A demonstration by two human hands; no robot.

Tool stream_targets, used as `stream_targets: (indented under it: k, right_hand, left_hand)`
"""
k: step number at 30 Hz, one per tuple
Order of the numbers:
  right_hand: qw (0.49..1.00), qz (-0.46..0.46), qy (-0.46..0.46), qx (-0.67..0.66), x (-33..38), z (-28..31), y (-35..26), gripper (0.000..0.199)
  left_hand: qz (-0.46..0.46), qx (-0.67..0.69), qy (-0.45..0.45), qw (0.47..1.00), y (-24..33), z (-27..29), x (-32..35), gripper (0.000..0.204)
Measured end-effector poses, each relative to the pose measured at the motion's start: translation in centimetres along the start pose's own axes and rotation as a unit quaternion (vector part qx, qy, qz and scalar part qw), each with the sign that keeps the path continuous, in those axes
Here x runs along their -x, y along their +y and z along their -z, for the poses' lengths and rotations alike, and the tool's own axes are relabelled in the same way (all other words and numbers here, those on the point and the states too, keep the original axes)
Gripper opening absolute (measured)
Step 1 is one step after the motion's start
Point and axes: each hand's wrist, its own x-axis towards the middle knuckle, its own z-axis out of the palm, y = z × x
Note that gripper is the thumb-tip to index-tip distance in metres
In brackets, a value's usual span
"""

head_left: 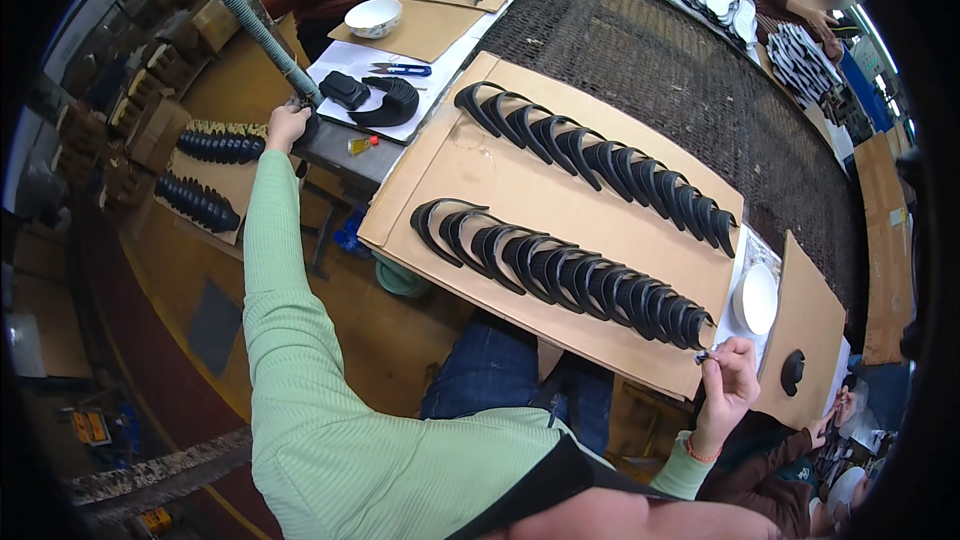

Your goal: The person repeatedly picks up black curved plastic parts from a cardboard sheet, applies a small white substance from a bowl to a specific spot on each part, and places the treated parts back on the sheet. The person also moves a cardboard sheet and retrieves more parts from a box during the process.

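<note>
Two digits of the right hand clamp a small object, probably light; just beyond, black curved pieces line the cardboard, likely stiff, best lifted by their rims. Left hand's grip: cannot tell.

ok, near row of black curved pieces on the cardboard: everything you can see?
The near row is a line of black, slightly glossy curved bands, plastic-looking, some apparently ribbed. They overlap in view, tilted alike, spaced looser at the left and tighter toward the right. The row rests on a brown cardboard sheet, slanting down across the picture toward the sheet's right edge. By its right end, the right hand pinches a small thing; contact with the last piece can't be told.
</note>
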Motion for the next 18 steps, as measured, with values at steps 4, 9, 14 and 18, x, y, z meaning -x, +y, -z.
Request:
stream_targets:
  k: [4, 9, 14, 18]
  right_hand:
    - [1.000, -0.006, 0.002, -0.004, 0.1, 0.0, -0.3, 0.009]
    - [1.000, -0.001, 0.015, 0.002, 0.1, 0.4, -0.3, 0.009]
    - [1.000, -0.004, 0.026, -0.001, 0.1, 0.7, -0.4, 0.010]
    - [0.999, 0.006, 0.050, 0.016, -0.2, 1.5, -0.1, 0.009]
  left_hand:
    - [0.010, 0.020, 0.050, 0.998, 0.7, 0.2, 0.4, 0.036]
    - [0.006, 0.091, 0.121, 0.988, 0.3, 0.5, 0.9, 0.040]
    - [-0.019, 0.087, 0.196, 0.977, 0.2, 0.9, 1.2, 0.039]
    - [-0.068, -0.010, 0.289, 0.955, 1.2, 2.4, 1.4, 0.029]
